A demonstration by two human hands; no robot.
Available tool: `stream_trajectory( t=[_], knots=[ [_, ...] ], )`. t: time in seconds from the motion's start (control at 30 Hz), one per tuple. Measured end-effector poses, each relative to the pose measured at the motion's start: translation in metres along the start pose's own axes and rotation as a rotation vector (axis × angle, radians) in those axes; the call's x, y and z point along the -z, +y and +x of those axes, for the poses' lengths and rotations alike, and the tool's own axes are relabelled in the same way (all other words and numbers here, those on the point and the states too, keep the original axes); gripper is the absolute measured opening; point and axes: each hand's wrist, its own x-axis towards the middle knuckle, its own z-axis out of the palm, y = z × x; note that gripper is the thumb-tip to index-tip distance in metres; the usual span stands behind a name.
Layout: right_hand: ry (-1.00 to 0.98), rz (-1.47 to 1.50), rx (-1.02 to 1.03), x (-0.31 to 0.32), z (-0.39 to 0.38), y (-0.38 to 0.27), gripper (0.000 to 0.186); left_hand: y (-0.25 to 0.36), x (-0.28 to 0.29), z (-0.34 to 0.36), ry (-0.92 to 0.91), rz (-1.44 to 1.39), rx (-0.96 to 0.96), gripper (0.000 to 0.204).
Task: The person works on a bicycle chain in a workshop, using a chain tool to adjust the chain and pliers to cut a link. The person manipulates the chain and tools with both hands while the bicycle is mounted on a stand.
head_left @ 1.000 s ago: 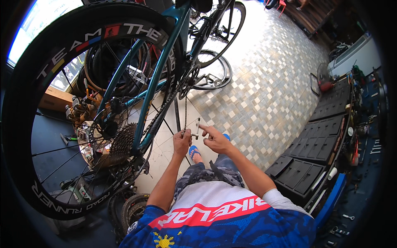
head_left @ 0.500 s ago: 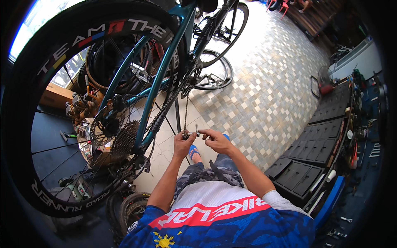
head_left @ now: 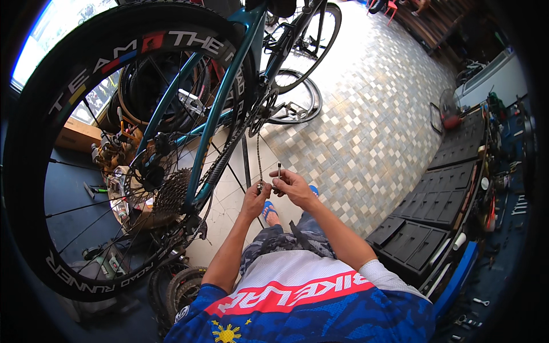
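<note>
In front of my waist, both hands meet on a small metal chain tool (head_left: pixel 279 170), whose thin bar sticks up beside my right fingers. My left hand (head_left: pixel 255 202) is closed round its body, partly hiding it. Fingers of my right hand (head_left: pixel 294 188) pinch its handle end. A bicycle chain (head_left: pixel 259 157) hangs from the crank area of the teal bicycle (head_left: pixel 218 111) down to my left fingertips; whether it sits in the tool is too small to tell. The rear wheel's cassette (head_left: pixel 171 197) is left of my hands.
The large rear wheel (head_left: pixel 54 128) fills the left side. A loose wheel (head_left: pixel 313 103) lies on the tiled floor (head_left: pixel 354 131) ahead. Black drawer units (head_left: pixel 437 197) line the right, with hand tools beyond. Small tyres (head_left: pixel 186 288) stand at lower left.
My right hand has shifted left and closed on the tool's handle, its index finger no longer extended. The tool's bar has turned and now points up. The left hand stays about in place.
</note>
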Motion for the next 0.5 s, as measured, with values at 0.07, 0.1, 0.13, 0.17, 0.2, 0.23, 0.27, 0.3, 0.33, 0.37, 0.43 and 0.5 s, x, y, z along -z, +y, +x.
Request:
stream_trajectory(
  t=[0.07,0.1,0.13,0.17,0.2,0.23,0.27,0.3,0.33,0.37,0.43,0.5],
  knots=[
    [0.06,-0.042,0.028,-0.005,0.007,0.007,0.026,-0.002,0.0,-0.002,0.091,0.232,-0.07,0.031],
    [0.097,-0.086,0.028,-0.008,0.009,0.012,0.025,-0.003,0.001,-0.003,0.142,0.347,-0.098,0.031],
    [0.139,-0.141,0.008,-0.01,0.01,0.017,0.023,-0.003,0.001,-0.006,0.185,0.325,-0.077,0.032],
    [0.157,-0.151,-0.012,-0.013,0.011,0.022,0.022,-0.003,0.002,-0.011,0.228,0.305,-0.053,0.034],
    [0.156,-0.198,0.042,-0.016,0.011,0.028,0.023,-0.003,0.003,-0.015,0.27,0.286,-0.03,0.037],
    [0.165,-0.243,0.079,-0.019,0.011,0.033,0.023,-0.001,0.008,-0.018,0.267,0.437,0.076,0.035],
    [0.183,-0.275,0.067,-0.021,0.012,0.037,0.024,-0.001,0.011,-0.02,0.255,0.397,0.119,0.035],
    [0.18,-0.252,0.061,-0.023,0.011,0.041,0.025,-0.002,0.013,-0.022,0.256,0.365,0.164,0.035],
    [0.194,-0.289,0.103,-0.025,0.011,0.044,0.024,-0.003,0.015,-0.023,0.258,0.332,0.208,0.036],
    [0.211,-0.316,0.133,-0.027,0.012,0.047,0.022,-0.005,0.016,-0.023,0.287,0.19,0.219,0.036],
    [0.231,-0.364,0.194,-0.029,0.013,0.05,0.02,-0.009,0.018,-0.024,0.296,0.098,0.263,0.037],
    [0.232,-0.398,0.215,-0.03,0.014,0.052,0.019,-0.013,0.019,-0.024,0.3,0.04,0.314,0.037]
  ],
)
